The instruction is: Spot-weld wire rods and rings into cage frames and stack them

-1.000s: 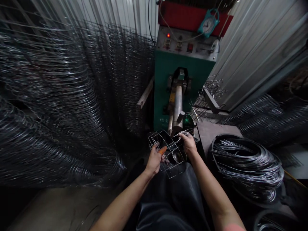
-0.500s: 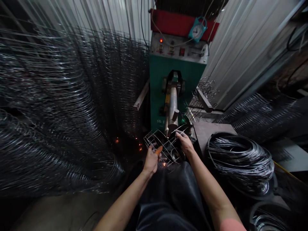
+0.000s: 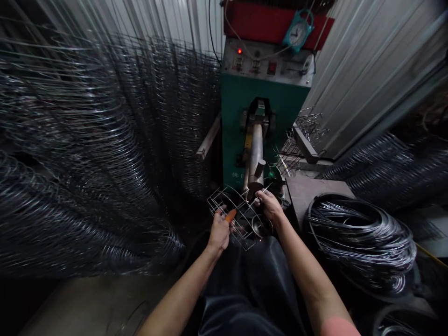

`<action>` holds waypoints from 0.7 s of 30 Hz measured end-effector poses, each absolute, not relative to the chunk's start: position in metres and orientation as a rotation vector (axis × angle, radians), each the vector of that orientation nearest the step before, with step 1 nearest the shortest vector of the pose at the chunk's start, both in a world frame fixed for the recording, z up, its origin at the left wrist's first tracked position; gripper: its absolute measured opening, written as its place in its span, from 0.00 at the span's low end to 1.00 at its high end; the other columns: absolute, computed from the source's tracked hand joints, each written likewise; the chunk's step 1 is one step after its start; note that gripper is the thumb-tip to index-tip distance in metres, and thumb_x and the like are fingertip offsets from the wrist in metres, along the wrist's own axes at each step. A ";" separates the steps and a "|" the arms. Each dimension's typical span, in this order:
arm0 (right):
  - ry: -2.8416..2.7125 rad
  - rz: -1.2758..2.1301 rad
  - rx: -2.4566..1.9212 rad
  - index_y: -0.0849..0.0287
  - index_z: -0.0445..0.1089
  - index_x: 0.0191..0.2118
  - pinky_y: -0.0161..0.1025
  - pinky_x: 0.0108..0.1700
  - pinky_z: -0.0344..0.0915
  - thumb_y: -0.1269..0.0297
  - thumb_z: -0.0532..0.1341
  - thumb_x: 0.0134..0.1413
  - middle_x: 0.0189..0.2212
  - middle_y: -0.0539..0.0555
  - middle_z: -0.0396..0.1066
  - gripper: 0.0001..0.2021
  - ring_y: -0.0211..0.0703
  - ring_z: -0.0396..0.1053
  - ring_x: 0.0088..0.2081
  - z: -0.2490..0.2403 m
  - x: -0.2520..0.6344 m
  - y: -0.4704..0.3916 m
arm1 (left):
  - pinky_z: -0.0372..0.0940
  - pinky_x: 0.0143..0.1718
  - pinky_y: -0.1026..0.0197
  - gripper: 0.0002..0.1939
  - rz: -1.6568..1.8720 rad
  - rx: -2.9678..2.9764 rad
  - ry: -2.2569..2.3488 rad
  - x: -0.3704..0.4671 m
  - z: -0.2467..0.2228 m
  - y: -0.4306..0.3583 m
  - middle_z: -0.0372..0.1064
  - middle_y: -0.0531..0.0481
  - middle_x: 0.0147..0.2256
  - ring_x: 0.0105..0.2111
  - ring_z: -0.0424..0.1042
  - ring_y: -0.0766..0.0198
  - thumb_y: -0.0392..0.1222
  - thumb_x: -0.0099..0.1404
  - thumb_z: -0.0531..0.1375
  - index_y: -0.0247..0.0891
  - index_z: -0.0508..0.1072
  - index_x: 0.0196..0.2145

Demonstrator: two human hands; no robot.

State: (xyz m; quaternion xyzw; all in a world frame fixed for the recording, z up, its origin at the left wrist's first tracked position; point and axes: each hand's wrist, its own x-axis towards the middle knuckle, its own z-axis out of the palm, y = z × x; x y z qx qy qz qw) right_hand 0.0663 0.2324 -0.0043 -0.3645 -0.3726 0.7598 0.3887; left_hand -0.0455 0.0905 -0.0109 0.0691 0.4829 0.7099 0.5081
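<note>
Wire frame is held at 5 o'clk, just below machine arm; pinched by L hand at its 8 o'clk, by R hand at 2. Wire coil seen, 4 o'clk.

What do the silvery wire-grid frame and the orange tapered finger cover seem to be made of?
Silvery wire-grid frame: likely bare steel, slightly shiny; its thin rods glint. Orange tapered finger cover: perhaps matt rubber, from its even, glare-free colour; plastic remains possible.
</note>
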 end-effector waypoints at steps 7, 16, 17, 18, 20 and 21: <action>-0.966 1.929 -0.916 0.59 0.66 0.27 0.27 0.18 0.55 0.64 0.71 0.27 0.19 0.44 0.64 0.16 0.27 0.58 0.18 -0.006 0.062 0.240 | 0.68 0.24 0.63 0.26 1.715 0.151 1.149 -0.049 -0.010 0.094 0.59 0.58 0.30 0.19 0.57 0.78 0.35 0.46 0.61 0.42 0.57 0.43; -0.986 1.916 -0.911 0.60 0.65 0.25 0.26 0.18 0.55 0.61 0.72 0.24 0.17 0.43 0.63 0.18 0.26 0.57 0.17 0.001 0.056 0.241 | 0.68 0.23 0.63 0.23 1.715 0.123 1.137 -0.052 -0.003 0.099 0.60 0.58 0.29 0.18 0.56 0.78 0.34 0.49 0.62 0.41 0.57 0.41; -0.993 1.913 -0.909 0.60 0.65 0.25 0.25 0.18 0.56 0.61 0.72 0.24 0.17 0.43 0.63 0.18 0.26 0.57 0.17 0.001 0.055 0.242 | 0.68 0.23 0.63 0.23 1.715 0.115 1.139 -0.053 -0.002 0.100 0.59 0.58 0.28 0.18 0.56 0.78 0.35 0.49 0.62 0.41 0.57 0.41; -0.998 1.909 -0.907 0.60 0.65 0.24 0.25 0.18 0.56 0.61 0.72 0.25 0.17 0.43 0.63 0.18 0.26 0.57 0.17 0.001 0.055 0.243 | 0.68 0.23 0.63 0.22 1.716 0.108 1.138 -0.053 -0.002 0.101 0.59 0.59 0.28 0.18 0.55 0.78 0.35 0.49 0.62 0.41 0.57 0.41; -1.006 1.904 -0.904 0.60 0.65 0.24 0.25 0.17 0.56 0.61 0.72 0.25 0.16 0.43 0.62 0.18 0.26 0.57 0.17 -0.001 0.054 0.245 | 0.69 0.23 0.62 0.22 1.718 0.093 1.137 -0.054 -0.001 0.102 0.58 0.59 0.28 0.18 0.55 0.78 0.34 0.50 0.62 0.41 0.57 0.41; -1.008 1.904 -0.903 0.60 0.65 0.24 0.25 0.17 0.56 0.62 0.72 0.25 0.16 0.43 0.62 0.17 0.27 0.57 0.17 -0.003 0.054 0.246 | 0.69 0.23 0.62 0.21 1.718 0.085 1.139 -0.054 -0.001 0.103 0.58 0.59 0.28 0.18 0.56 0.78 0.34 0.50 0.62 0.41 0.57 0.41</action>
